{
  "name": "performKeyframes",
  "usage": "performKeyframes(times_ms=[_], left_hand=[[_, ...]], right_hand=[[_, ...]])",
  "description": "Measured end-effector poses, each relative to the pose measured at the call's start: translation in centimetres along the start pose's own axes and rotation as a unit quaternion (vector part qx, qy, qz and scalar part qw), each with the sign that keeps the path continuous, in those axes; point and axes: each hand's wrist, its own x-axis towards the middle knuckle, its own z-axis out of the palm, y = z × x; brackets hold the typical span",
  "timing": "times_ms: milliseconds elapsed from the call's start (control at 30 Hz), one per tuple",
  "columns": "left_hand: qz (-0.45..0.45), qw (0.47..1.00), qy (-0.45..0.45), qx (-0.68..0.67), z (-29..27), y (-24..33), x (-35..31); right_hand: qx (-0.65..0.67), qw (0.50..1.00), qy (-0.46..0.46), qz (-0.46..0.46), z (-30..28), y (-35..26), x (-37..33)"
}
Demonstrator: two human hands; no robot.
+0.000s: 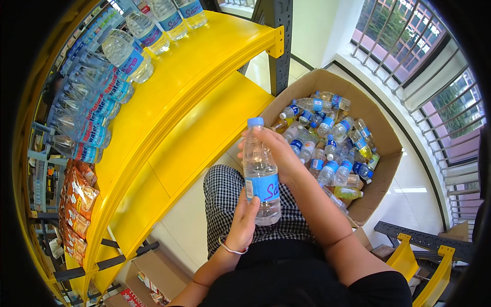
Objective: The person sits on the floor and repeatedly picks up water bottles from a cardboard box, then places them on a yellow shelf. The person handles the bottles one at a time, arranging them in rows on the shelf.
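Note:
A clear plastic water bottle with a blue cap and a blue label stands nearly upright in front of me, held in both hands. My left hand grips its lower part, the thumb lying across the label's edge. Higher up, my right hand wraps round the bottle's shoulder just below the cap; some of its fingers are hidden behind the bottle. Right of my hands, a large open cardboard box holds many loose plastic bottles lying in a jumble.
A yellow metal shelf curves along the left, with water bottles in rows and orange snack bags below them. A dark upright post stands behind. Yellow brackets are at lower right, a barred window at upper right.

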Motion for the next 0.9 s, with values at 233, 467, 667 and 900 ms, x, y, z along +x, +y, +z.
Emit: performKeyframes(times_ms=[233,467,667,900], left_hand=[[0.056,0.994,-0.03,0.091,-0.6,-0.8,0.5],[0.076,0.99,-0.022,0.115,-0.5,-0.2,0.8],[-0.059,0.986,-0.102,-0.118,-0.9,2.2,-0.9],[-0.105,0.911,-0.249,-0.31,0.4,2.2,-1.0]], right_hand=[[-0.103,0.991,0.065,-0.054,0.9,-0.7,-0.5],[-0.144,0.979,0.093,-0.108,2.6,-1.5,-1.8],[0.001,0.998,-0.029,-0.049,1.5,-2.3,-2.6],[0.154,0.958,-0.232,-0.062,0.7,-0.5,-1.7]])
